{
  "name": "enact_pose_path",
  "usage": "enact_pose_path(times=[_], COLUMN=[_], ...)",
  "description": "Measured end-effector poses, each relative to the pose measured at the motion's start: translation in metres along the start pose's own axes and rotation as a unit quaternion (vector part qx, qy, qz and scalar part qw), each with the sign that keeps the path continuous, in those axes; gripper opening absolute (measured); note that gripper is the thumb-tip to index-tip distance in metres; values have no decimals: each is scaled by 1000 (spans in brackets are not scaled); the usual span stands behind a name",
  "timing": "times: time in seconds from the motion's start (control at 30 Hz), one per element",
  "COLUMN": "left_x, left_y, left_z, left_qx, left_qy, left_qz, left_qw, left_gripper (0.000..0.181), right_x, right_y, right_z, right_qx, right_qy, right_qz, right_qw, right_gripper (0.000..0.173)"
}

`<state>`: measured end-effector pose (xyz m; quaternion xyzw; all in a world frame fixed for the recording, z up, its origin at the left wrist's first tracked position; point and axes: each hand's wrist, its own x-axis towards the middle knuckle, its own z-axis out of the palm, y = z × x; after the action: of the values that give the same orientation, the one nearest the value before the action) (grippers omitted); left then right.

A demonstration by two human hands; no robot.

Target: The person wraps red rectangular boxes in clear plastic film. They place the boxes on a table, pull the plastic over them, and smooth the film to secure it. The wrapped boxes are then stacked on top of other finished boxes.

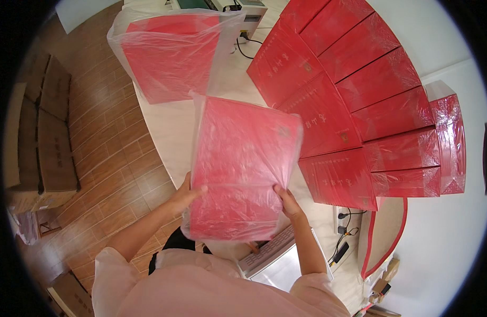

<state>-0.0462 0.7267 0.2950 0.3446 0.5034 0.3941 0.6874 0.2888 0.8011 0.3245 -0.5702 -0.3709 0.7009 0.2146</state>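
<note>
Between my hands is a red box inside a loose, translucent plastic bag, held up before my chest above the table. On its left side my left hand grips the edge, thumb on the front face. My right hand pinches the bag at the right side, where the film gathers into creases. Another red box in a similar bag stands beyond it on the table. Right of the held box, several red boxes are stacked in rows, wrapped in clear film and bearing writing.
An open laptop sits close to my right forearm. Cables and a power strip lie on the table. At the far end stands a white machine with a cord. Brown cartons are stacked on the wooden floor at left.
</note>
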Motion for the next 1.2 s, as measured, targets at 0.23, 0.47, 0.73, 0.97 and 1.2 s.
enact_pose_path(times=[0.23, 0.47, 0.73, 0.97, 1.2], left_x=[-60, -79, -68, -64, -50], left_y=[86, 125, 146, 171, 189], left_z=[13, 28, 36, 21, -28], left_qx=[-207, -316, -184, 335, 399], left_qy=[42, 31, 26, 171, 224], left_qz=[-232, -159, -4, 119, 176], left_qw=[949, 935, 983, 919, 871], left_gripper=[85, 76, 81, 57, 27], right_x=[-51, -77, -75, -40, -14], right_y=[-52, -81, -116, -156, -202], right_z=[52, 54, 58, 60, 58], right_qx=[171, 71, -107, -429, -541], right_qy=[-1, 7, 54, 294, 417], right_qz=[43, -114, -157, -260, -302], right_qw=[984, 991, 980, 814, 665], right_gripper=[76, 77, 74, 38, 19])
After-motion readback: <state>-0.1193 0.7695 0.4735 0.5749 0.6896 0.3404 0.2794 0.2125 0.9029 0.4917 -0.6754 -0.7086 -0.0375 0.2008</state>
